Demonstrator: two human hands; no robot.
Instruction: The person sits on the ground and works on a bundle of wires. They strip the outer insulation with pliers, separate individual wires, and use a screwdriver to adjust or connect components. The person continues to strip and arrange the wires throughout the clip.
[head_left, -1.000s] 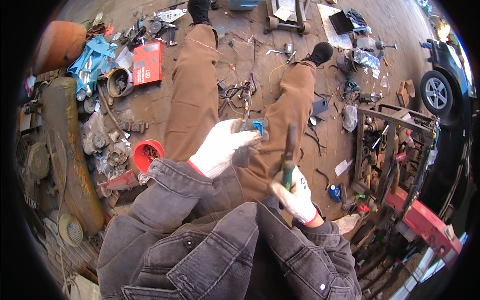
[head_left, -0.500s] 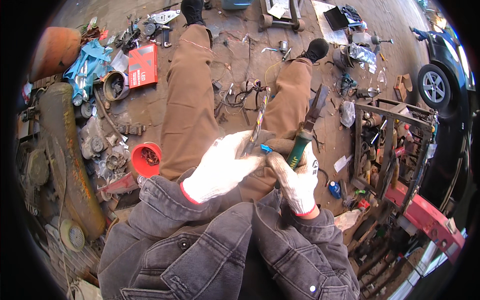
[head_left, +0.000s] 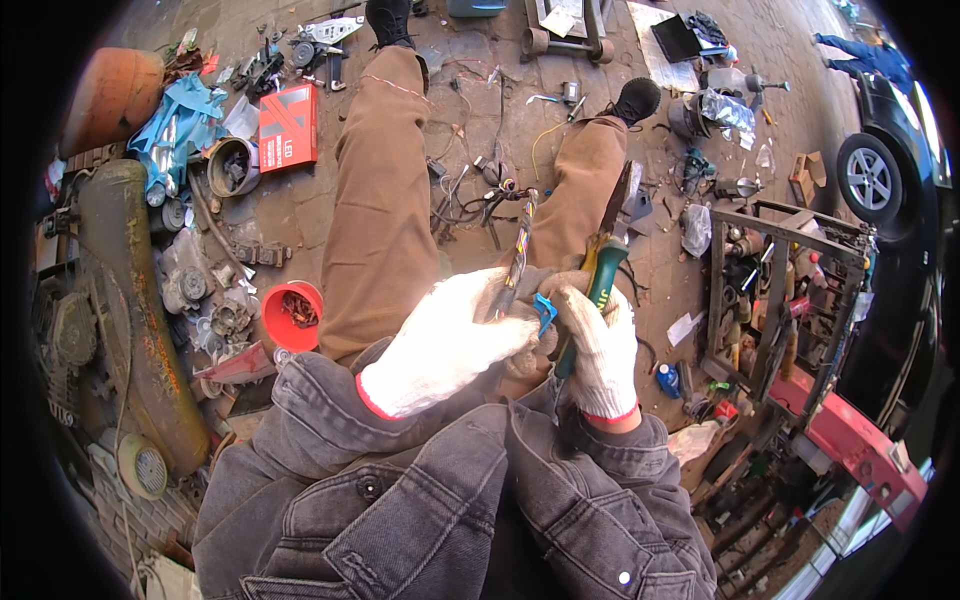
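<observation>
Currently, a wire bundle (head_left: 519, 250) is grasped by the fingers of the gloved left hand (head_left: 440, 338), and green-handled pliers (head_left: 607, 270) are gripped by those of the gloved right hand (head_left: 607, 350). A small blue plastic piece (head_left: 545, 313) is held between both hands; which fingers pinch it cannot be told. Beyond, loose cables (head_left: 487, 208) are strewn across the floor (head_left: 665, 285); a red bowl (head_left: 290, 342) and, farther, a red box (head_left: 288, 125) are seen at left.
</observation>
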